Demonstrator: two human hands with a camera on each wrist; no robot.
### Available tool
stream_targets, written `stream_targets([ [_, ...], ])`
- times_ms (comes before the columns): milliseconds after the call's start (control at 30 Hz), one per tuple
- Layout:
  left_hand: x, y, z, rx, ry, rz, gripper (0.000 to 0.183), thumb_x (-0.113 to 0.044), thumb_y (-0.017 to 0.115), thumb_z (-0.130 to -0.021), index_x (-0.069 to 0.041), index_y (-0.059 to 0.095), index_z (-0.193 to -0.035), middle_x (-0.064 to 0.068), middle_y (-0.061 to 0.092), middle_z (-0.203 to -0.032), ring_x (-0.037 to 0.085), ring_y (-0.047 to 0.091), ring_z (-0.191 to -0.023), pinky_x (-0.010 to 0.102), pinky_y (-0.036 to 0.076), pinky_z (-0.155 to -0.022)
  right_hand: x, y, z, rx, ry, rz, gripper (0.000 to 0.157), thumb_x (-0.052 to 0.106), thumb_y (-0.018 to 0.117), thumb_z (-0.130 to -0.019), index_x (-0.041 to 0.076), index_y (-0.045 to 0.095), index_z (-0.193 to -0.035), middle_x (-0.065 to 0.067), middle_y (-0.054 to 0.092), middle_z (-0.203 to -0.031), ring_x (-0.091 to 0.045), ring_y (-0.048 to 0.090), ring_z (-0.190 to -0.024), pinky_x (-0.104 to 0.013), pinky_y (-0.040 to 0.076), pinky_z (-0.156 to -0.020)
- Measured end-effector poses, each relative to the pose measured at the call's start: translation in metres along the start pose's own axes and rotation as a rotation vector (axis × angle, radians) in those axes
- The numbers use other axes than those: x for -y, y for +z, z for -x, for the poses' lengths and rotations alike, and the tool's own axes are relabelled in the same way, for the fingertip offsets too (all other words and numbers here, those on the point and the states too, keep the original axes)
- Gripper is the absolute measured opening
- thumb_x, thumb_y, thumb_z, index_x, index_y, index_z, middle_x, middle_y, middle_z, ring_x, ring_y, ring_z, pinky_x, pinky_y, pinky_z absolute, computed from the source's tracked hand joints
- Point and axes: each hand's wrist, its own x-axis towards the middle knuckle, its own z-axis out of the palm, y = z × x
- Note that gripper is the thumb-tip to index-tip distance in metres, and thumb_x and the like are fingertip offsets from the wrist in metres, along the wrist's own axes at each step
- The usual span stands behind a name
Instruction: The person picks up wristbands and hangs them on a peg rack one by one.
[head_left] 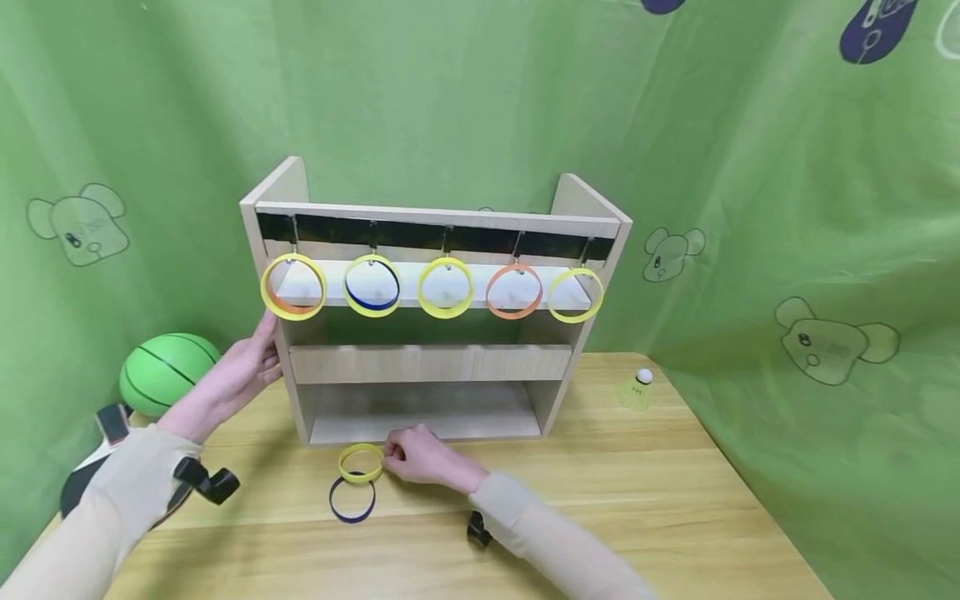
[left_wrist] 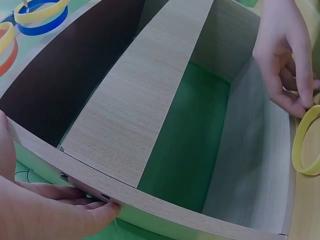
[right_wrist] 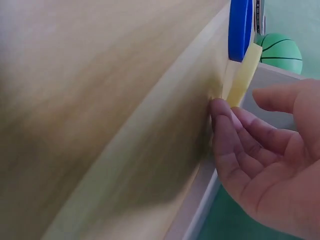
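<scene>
A pale wooden rack [head_left: 431, 364] stands on the table, with several wristbands hanging from hooks along its black strip. My left hand [head_left: 238, 372] rests against the outer side of the rack's left panel, and its fingers [left_wrist: 75, 197] touch the panel near its front edge. On the tabletop before the rack, my right hand [head_left: 426, 455] is at the right edge of a yellow wristband [head_left: 360, 447]. Its fingertips [right_wrist: 220, 105] are bent beside the band, while the thumb stands apart from them. A dark blue wristband [head_left: 352, 518] lies in front, partly under the yellow one.
Yellow, orange and blue bands hang on the hooks, among them an orange band [head_left: 514, 315]. A green ball [head_left: 167, 373] and a paddle [head_left: 77, 483] are at the left. A shuttlecock [head_left: 639, 389] stands at the right, and green curtain [head_left: 450, 100] surrounds the table.
</scene>
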Motion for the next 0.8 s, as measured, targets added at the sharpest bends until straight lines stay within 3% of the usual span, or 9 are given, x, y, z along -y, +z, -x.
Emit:
stream_targets([
  [433, -0.001, 0.001, 0.000, -0.007, -0.002, 0.004, 0.093, -0.066, 0.021, -0.100, 0.004, -0.006, -0.156, 0.028, -0.005, -0.164, 0.041, -0.004, -0.154, 0.057, -0.002, -0.127, 0.005, 0.008, -0.014, -0.019, 0.153, -0.043, 0.015, 0.021, 0.070, -0.090, 0.008, 0.069, -0.083, 0.005, 0.061, -0.067, 0.000, 0.045, -0.052, -0.009, 0.043, -0.050],
  [600, -0.001, 0.002, 0.000, -0.001, -0.003, -0.002, 0.093, -0.065, 0.022, -0.100, 0.003, -0.006, -0.156, 0.027, -0.005, -0.164, 0.041, -0.004, -0.154, 0.057, -0.001, -0.127, 0.005, 0.007, -0.013, -0.028, 0.139, -0.034, 0.007, 0.012, 0.070, -0.088, 0.007, 0.071, -0.084, 0.001, 0.066, -0.071, 0.000, 0.045, -0.053, -0.008, 0.044, -0.051],
  [800, -0.001, 0.001, 0.001, -0.015, -0.010, -0.013, 0.094, -0.066, 0.021, -0.099, 0.004, -0.005, -0.156, 0.028, -0.003, -0.165, 0.040, -0.002, -0.155, 0.058, -0.001, -0.127, 0.005, -0.002, -0.009, -0.046, 0.064, -0.006, 0.007, 0.006, 0.067, -0.090, 0.006, 0.074, -0.088, -0.004, 0.073, -0.078, 0.001, 0.048, -0.054, -0.006, 0.045, -0.052],
])
